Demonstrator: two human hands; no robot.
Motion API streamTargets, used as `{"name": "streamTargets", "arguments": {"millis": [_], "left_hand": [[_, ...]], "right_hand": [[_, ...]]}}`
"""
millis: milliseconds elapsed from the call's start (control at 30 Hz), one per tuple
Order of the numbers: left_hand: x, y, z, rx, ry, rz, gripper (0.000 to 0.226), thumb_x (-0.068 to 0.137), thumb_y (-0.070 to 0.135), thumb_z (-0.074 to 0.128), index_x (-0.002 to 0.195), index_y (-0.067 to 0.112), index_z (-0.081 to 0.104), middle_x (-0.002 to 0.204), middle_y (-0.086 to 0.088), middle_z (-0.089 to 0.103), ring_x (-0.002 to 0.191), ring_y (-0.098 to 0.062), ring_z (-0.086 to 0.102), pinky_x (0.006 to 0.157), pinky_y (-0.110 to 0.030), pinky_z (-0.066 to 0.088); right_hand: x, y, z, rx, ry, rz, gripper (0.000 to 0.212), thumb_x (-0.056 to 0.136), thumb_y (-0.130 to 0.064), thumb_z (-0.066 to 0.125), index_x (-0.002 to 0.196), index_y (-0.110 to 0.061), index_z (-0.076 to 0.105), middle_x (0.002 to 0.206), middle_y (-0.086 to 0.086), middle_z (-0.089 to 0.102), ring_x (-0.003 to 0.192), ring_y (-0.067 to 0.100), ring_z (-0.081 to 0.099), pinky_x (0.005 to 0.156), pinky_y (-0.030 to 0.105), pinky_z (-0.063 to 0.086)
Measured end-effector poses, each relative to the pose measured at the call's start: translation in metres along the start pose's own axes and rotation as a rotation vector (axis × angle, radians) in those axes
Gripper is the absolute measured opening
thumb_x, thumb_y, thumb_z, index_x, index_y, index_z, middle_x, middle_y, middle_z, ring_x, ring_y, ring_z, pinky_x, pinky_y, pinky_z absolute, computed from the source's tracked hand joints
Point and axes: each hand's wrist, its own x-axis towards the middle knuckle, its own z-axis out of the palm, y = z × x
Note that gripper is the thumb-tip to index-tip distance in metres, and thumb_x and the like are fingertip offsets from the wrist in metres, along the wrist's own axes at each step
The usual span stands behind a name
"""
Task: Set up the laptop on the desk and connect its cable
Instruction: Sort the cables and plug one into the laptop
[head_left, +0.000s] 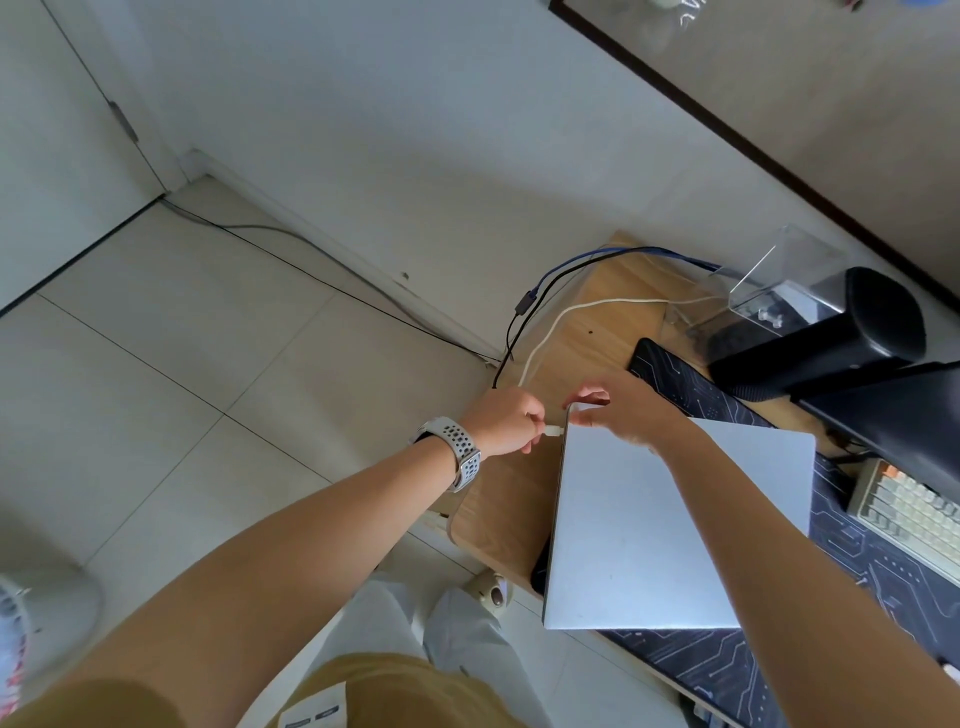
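Note:
A silver laptop (670, 535) lies lid-down and closed on the dark desk mat (727, 670) at the left end of the wooden desk (613, 291). My left hand (506, 428), with a grey watch on the wrist, pinches the plug of a white cable (553, 430), its tip a short gap from the laptop's far left corner. The cable (566, 312) loops back across the desk. My right hand (621, 410) rests on that same corner, fingers curled over the edge.
A black monitor (883, 410) and black speaker (821, 343) stand to the right, with a keyboard (909, 514) below them. A clear plastic box (779, 291) sits at the back. Black and blue cables (550, 280) hang off the desk's left edge. A fan base (47, 618) stands on the floor.

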Motion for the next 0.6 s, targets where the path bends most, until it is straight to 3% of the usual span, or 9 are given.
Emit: {"name": "streamTargets", "arguments": {"millis": [333, 467, 533, 600], "left_hand": [[0.003, 0.01, -0.002, 0.103, -0.024, -0.011, 0.033, 0.096, 0.013, 0.043, 0.067, 0.01, 0.06, 0.054, 0.006, 0.056, 0.046, -0.004, 0.052, 0.055, -0.018, 0.04], [0.008, 0.01, 0.001, 0.13, -0.02, -0.031, 0.028, 0.088, 0.005, 0.041, 0.072, -0.002, 0.064, 0.069, -0.012, 0.07, 0.063, -0.027, 0.068, 0.07, -0.038, 0.056], [0.009, 0.011, 0.002, 0.13, -0.019, -0.038, 0.028, 0.086, 0.003, 0.04, 0.074, -0.003, 0.064, 0.073, -0.014, 0.071, 0.07, -0.03, 0.07, 0.074, -0.04, 0.056], [0.009, 0.012, 0.004, 0.159, -0.008, -0.032, 0.028, 0.085, 0.002, 0.04, 0.069, 0.0, 0.063, 0.073, -0.015, 0.071, 0.063, -0.028, 0.067, 0.073, -0.041, 0.056]], "right_hand": [[-0.004, -0.011, -0.001, 0.003, 0.018, 0.012, 0.012, 0.085, -0.019, 0.069, 0.096, -0.015, 0.07, 0.108, -0.002, 0.067, 0.105, 0.014, 0.056, 0.092, 0.032, 0.034], [-0.007, -0.015, -0.001, -0.011, 0.029, 0.011, 0.012, 0.085, -0.015, 0.068, 0.097, -0.013, 0.07, 0.108, 0.001, 0.068, 0.105, 0.016, 0.056, 0.089, 0.03, 0.033], [-0.007, -0.017, 0.0, 0.013, 0.035, 0.021, 0.01, 0.085, -0.013, 0.068, 0.095, -0.012, 0.07, 0.107, 0.002, 0.068, 0.103, 0.016, 0.057, 0.087, 0.029, 0.034], [-0.007, -0.017, 0.001, 0.035, 0.044, 0.033, 0.009, 0.084, -0.012, 0.069, 0.092, -0.012, 0.07, 0.105, 0.002, 0.068, 0.103, 0.017, 0.058, 0.085, 0.029, 0.035]]}}
